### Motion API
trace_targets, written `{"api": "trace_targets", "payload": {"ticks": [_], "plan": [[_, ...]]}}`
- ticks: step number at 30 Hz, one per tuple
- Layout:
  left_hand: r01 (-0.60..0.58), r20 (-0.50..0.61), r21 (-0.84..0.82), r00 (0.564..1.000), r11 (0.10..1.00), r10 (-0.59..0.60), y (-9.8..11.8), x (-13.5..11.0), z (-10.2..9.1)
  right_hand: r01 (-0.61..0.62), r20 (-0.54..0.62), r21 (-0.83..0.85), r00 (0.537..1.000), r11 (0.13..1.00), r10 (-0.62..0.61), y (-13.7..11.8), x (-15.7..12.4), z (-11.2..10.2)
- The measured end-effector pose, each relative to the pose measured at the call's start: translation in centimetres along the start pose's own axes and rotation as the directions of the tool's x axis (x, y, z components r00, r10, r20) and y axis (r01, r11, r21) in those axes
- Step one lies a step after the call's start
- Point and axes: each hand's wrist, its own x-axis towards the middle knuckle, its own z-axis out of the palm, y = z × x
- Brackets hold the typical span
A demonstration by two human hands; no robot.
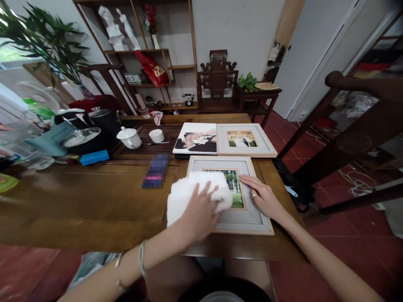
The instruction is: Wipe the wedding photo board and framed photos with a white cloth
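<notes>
On the wooden table lies a picture frame (258,222) with a pale grey mat, a light wood edge and a small outdoor photo in its middle. A fluffy white cloth (182,193) covers its left part and some of the photo. My left hand (201,209) bears down on the cloth and holds it, fingers somewhat spread and partly sunk in it. At the frame's right side my right hand (262,195) rests flat, fingers stretched out together, with a ring on one finger. The fingertips touch near the photo's upper right corner.
Behind lie a second framed photo (267,144) and a black-and-white portrait print (198,144). A pixelated dark item (155,171), a blue box (94,157), a white lidded cup (129,138) and a small white bowl (156,135) are to the left. A dark chair (349,130) stands right.
</notes>
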Motion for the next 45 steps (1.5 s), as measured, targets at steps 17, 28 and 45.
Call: {"api": "trace_targets", "payload": {"ticks": [17,28,45], "plan": [[0.059,-0.085,0.162,0.995,0.985,-0.045,3.6,4.7,2.1,0.002,-0.011,0.026,1.000,1.000,-0.002,0.1,-0.1,-0.1],[-0.294,0.098,0.051,0.953,0.954,0.288,7.2,-1.0,-0.4,-0.005,-0.012,0.039,1.000,0.999,0.005,0.0,0.0,-0.2],[-0.075,0.053,0.098,0.996,0.992,0.070,-5.3,2.5,-1.1,0.002,-0.004,0.028,1.000,1.000,-0.002,0.0,-0.1,-0.1]]}}
